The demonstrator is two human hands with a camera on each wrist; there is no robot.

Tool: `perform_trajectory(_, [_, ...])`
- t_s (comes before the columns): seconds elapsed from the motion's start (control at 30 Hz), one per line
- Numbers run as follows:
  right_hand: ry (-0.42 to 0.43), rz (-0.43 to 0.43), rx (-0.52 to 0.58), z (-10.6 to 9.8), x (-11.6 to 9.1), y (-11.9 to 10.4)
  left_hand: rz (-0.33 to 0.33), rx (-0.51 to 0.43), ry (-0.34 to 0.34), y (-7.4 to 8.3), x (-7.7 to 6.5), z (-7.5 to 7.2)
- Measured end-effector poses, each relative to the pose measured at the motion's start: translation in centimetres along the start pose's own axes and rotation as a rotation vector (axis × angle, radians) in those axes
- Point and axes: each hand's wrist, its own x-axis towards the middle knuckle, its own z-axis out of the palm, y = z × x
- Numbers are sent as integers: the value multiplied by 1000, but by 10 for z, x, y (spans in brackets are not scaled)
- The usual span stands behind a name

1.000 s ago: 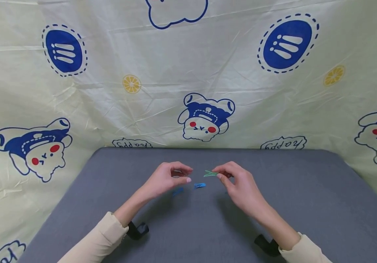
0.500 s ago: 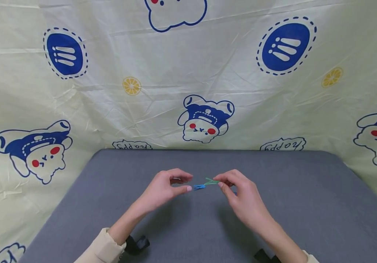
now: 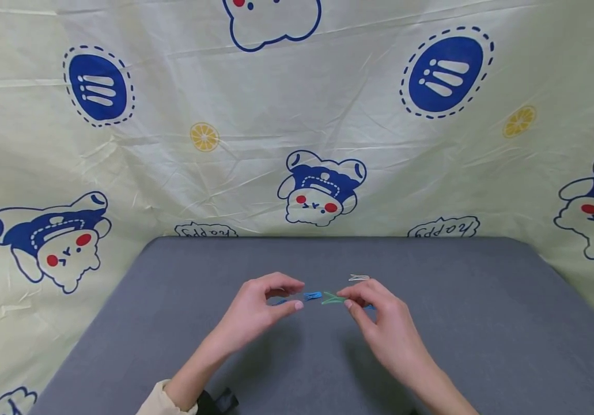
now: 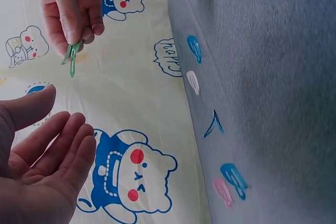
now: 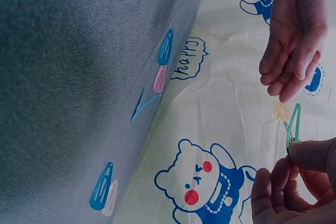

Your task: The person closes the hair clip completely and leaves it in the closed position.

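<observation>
The gray table (image 3: 447, 300) reached wide to both side edges; on it, I think, lay one pink clip (image 4: 222, 191), three blue clips (image 4: 234, 180) and one white clip (image 4: 192, 82). The left hand (image 3: 255, 308) held its thumb and fingers apart; across a gap, the right hand (image 3: 387, 328) pinched one green clip (image 4: 73, 64) in the air.

On the left arm (image 3: 198, 369) is a plain cream sleeve (image 3: 164, 402), softly creased at its end; a black, blocky device (image 3: 226, 400) is worn just beside it. The fingers (image 4: 81, 156) are slim and bare.
</observation>
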Motion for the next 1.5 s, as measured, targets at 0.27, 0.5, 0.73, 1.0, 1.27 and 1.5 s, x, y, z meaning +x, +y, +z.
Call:
perform_trajectory(0.27, [15,-20,36,3,-3,1,20,-52,5,0,-2,10])
perform_trajectory(0.5, [21,-26,46,5,-3,3,25,-52,4,2,-1,13])
perform_trajectory(0.73, [46,-66,40,7,-5,3,23,-71,2,3,-2,15])
perform_trajectory(1.0, [36,-67,52,12,-4,0,39,-80,-2,4,-2,16])
perform_trajectory(1.27, [52,-131,85,15,-7,-1,73,-78,-13,5,-4,18])
perform_trajectory(1.5, [52,-129,88,15,-10,-3,99,-62,-18,3,-4,22])
